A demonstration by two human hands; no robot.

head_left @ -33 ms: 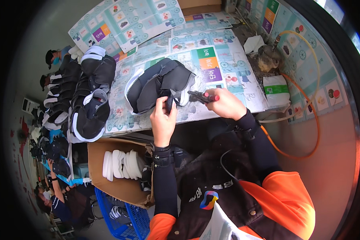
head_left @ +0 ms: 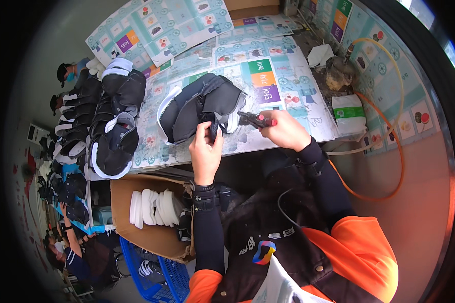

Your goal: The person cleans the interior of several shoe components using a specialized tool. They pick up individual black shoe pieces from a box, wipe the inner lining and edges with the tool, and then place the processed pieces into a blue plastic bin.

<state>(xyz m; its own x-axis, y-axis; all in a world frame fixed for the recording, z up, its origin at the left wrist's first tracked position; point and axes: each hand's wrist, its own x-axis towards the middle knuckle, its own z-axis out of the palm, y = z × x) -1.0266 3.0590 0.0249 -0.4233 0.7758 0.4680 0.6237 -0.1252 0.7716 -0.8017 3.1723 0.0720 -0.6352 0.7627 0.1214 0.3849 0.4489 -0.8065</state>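
Indoors, the left hand point(head_left: 206, 157) pinches a black strip point(head_left: 214, 130) of the shoe upper point(head_left: 189, 116) lying on the desk point(head_left: 311, 130); the right hand point(head_left: 286, 131) has its grip wrapped round a black-and-red tool point(head_left: 253, 120), tip just beside the white edge point(head_left: 232, 122). Should that pinch slacken, the upper could turn and the tip scuff it.

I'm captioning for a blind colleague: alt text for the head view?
A person's left hand pinches a black shoe upper on a papered table; the right hand holds a red-and-black tool at its white edge. More uppers sit at left, a box of white pieces below.
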